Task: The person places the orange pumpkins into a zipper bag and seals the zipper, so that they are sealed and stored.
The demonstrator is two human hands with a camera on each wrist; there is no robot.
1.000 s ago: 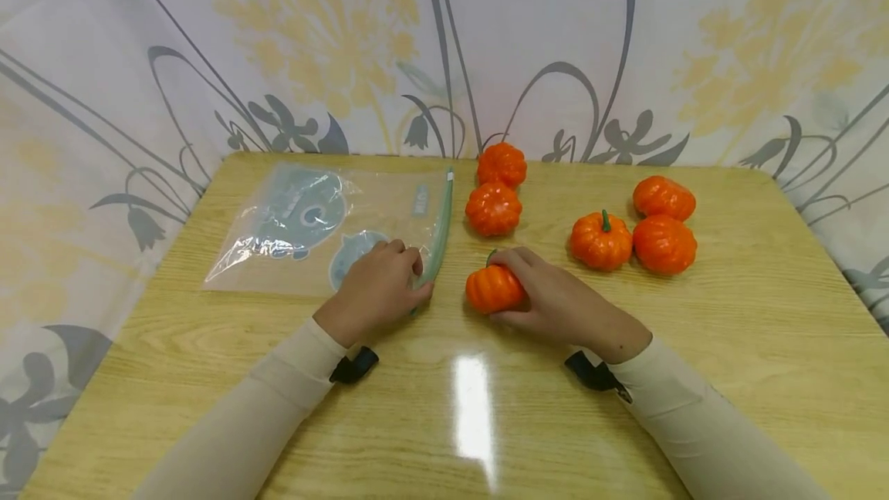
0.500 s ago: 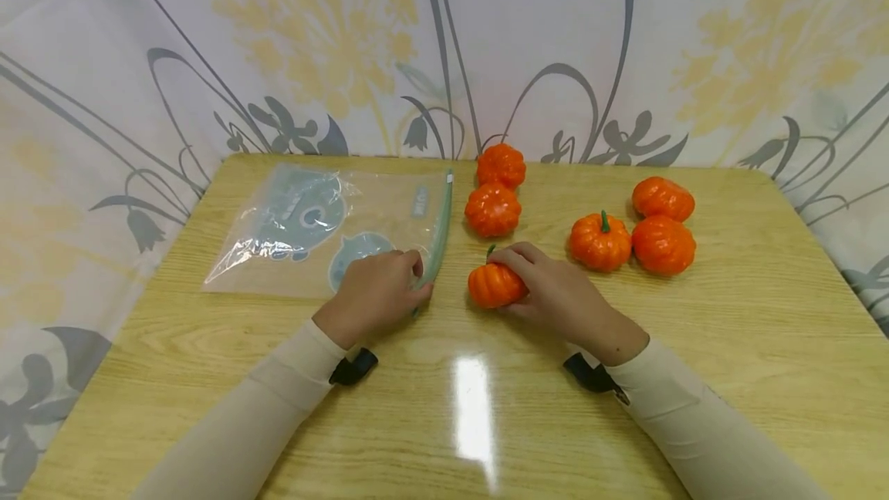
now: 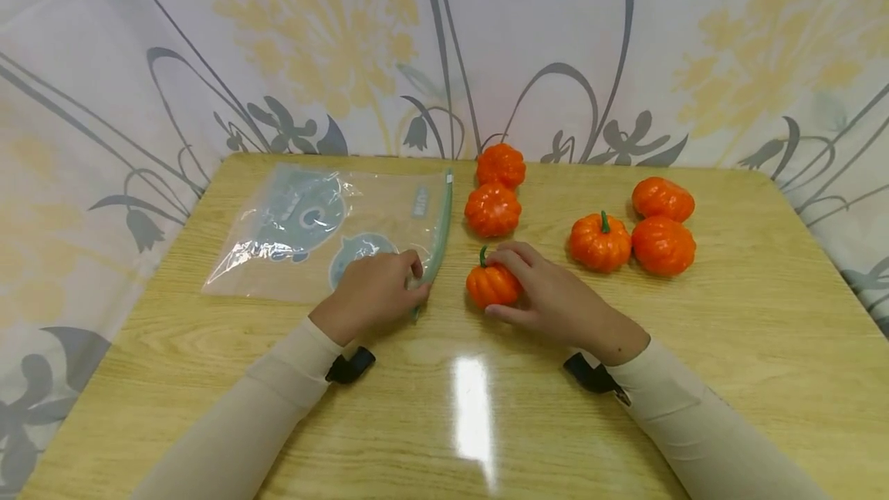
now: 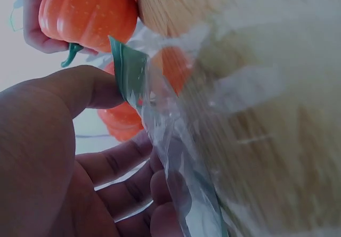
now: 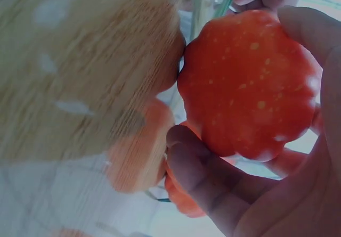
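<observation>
My left hand [image 3: 375, 288] pinches the green-edged mouth of a clear zip bag [image 3: 389, 191] that lies flat on the left of the table. In the left wrist view, the thumb sits at the corner of the green strip [image 4: 130, 69], with fingers behind the clear film. My right hand [image 3: 556, 295] grips a small orange pumpkin [image 3: 491, 286] from its right side, just right of the bag's mouth. Its green stem [image 3: 482, 255] points up and away. In the right wrist view, thumb and fingers curve round the pumpkin [image 5: 248, 85].
Two orange pumpkins [image 3: 493, 209] touch one another behind the held one. A pumpkin with a green stem [image 3: 600, 241] stands to the right, beside two more pumpkins [image 3: 664, 245]. A patterned cloth [image 3: 528, 45] hangs behind the wooden table [image 3: 417, 423].
The pumpkin in my right hand has turned a little and shifted slightly left, as the thumb came round its near side. My left hand has drawn the bag's near corner slightly toward me.
</observation>
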